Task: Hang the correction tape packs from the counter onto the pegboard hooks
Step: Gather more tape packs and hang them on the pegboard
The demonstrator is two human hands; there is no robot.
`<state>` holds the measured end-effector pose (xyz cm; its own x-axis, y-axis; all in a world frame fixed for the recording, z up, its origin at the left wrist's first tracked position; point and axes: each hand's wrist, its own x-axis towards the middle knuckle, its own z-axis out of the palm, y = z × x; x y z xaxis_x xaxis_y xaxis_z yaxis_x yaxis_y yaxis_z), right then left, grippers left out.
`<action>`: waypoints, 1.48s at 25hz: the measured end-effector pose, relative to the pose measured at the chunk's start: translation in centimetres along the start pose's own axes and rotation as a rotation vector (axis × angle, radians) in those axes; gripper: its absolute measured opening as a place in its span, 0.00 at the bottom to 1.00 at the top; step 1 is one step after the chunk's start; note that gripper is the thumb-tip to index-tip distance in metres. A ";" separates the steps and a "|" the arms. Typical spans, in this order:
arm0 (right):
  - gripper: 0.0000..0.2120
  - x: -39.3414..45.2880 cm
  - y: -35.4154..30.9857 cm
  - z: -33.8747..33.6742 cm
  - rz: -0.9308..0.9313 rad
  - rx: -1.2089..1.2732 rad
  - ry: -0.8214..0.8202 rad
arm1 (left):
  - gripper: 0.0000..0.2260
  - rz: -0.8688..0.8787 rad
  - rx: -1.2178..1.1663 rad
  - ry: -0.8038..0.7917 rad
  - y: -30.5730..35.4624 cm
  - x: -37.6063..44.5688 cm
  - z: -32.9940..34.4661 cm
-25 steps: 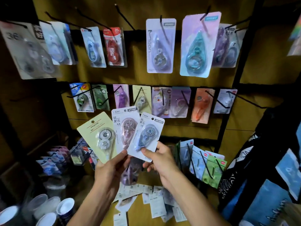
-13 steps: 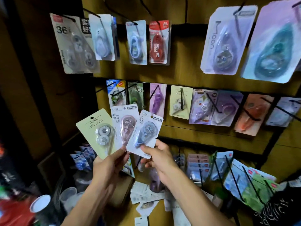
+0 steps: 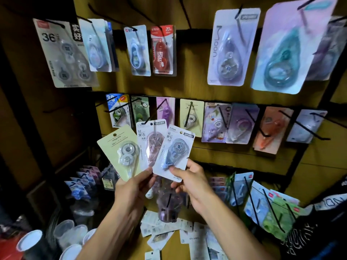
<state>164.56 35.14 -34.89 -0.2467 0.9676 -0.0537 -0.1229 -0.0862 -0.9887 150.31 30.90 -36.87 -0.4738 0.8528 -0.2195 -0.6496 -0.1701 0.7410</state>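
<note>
Three correction tape packs are fanned out in front of the pegboard [image 3: 187,87]. My left hand [image 3: 134,190] grips the pale yellow pack [image 3: 122,152] and the pink pack [image 3: 151,143] by their lower ends. My right hand [image 3: 189,180] pinches the blue pack [image 3: 174,152] at its bottom edge, thumb on the front. The pink pack's hole lies close to the tip of a black hook [image 3: 155,111] in the middle row. More packs lie face down on the counter [image 3: 169,229] below my hands.
Black hooks with hung packs fill three rows of the board. A purple tape pack [image 3: 170,205] hangs low behind my hands. Cups [image 3: 63,233] stand at the lower left. Green and blue packs [image 3: 272,211] hang at the lower right, next to dark printed fabric [image 3: 319,231].
The view has swung left and closer to the board. Both hands keep the same three packs, which now sit a little higher against the middle row.
</note>
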 end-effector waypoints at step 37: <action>0.07 -1.8 1.5 0.8 -0.301 -0.194 -0.064 | 0.15 0.006 0.027 -0.018 0.7 -1.8 -1.8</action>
<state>164.09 33.08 -36.20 -0.2873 0.9257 0.2462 -0.0158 0.2524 -0.9675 149.58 28.37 -37.12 -0.4669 0.8606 -0.2035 -0.6301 -0.1623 0.7594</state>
